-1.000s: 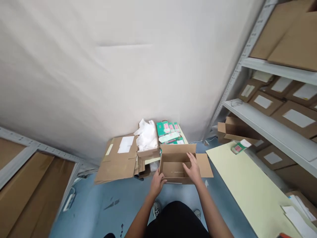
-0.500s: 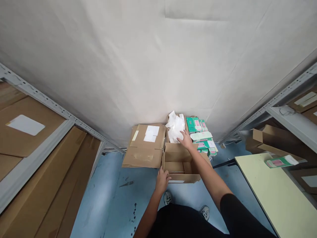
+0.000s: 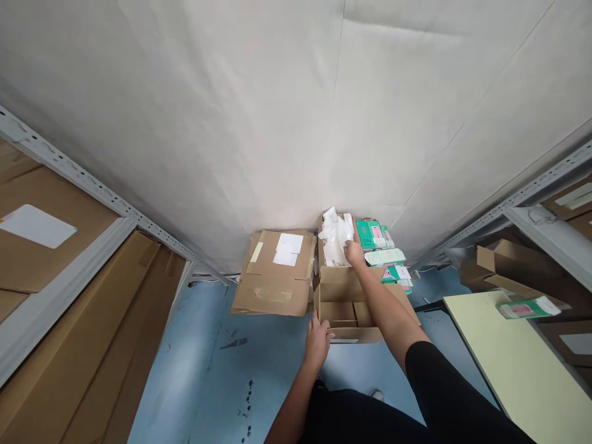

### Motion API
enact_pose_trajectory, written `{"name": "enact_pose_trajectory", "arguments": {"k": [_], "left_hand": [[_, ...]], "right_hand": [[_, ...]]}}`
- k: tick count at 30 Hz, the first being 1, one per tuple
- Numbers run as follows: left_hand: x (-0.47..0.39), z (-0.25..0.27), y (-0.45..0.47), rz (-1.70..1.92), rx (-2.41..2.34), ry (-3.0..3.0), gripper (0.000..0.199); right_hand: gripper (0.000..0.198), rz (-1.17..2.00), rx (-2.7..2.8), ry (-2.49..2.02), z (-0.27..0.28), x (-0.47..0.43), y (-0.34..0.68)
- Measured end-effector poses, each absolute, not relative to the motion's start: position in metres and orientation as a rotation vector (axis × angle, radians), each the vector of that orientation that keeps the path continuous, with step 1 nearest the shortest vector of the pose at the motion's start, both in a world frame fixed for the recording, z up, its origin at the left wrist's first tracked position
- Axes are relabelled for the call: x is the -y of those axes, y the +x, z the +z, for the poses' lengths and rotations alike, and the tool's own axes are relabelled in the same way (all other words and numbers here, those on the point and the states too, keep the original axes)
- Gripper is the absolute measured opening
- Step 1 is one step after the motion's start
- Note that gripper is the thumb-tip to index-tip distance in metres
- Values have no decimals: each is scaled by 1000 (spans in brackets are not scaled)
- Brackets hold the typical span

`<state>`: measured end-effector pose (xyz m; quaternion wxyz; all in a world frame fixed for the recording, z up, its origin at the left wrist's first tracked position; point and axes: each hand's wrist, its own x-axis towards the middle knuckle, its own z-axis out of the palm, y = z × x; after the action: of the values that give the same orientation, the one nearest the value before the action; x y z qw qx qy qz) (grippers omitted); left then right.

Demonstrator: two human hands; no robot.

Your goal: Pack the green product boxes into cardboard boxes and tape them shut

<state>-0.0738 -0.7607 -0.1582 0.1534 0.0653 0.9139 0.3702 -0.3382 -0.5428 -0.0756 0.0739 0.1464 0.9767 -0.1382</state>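
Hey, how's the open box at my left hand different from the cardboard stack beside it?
The open box has its walls raised, while the cardboard stack lies flat. Your left hand is on the open box's near-left corner; neither hand touches the cardboard stack. Both are brown cardboard.

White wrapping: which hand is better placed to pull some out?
Right hand, probably: its fingers are at the wrapping, while the left hand holds the open box by its near left corner.
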Motion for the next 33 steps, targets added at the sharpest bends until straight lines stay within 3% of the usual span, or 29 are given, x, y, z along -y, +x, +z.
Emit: {"name": "enact_pose_trajectory", "arguments": {"k": [6,11,15,19,23,27,33], "left_hand": [[754,-148,-82,1015,-2707,242,7],[747,-133,-85,933,-2789,278,7],[735,-122,-82,875,-2871,321,7],[714,-114,-76,870,-2928,358,9],[681,-104,-65,885,-2932,405,10],[636,-97,-48,875,-2926,520,8],[540,-99,-32,904,-2831,799,7]], "right_hand": [[36,-624,-3169,500,-34,520,-311],[37,-831,-3399,299,-11,497,-247],[34,-975,-3433,-158,-30,476,-166],[37,-935,-3109,-371,-60,454,-100],[77,-1079,-2957,-275,-68,420,-60],[66,-1273,-3086,-186,-59,369,-27],[63,-1250,-3319,218,-46,266,37]]}}
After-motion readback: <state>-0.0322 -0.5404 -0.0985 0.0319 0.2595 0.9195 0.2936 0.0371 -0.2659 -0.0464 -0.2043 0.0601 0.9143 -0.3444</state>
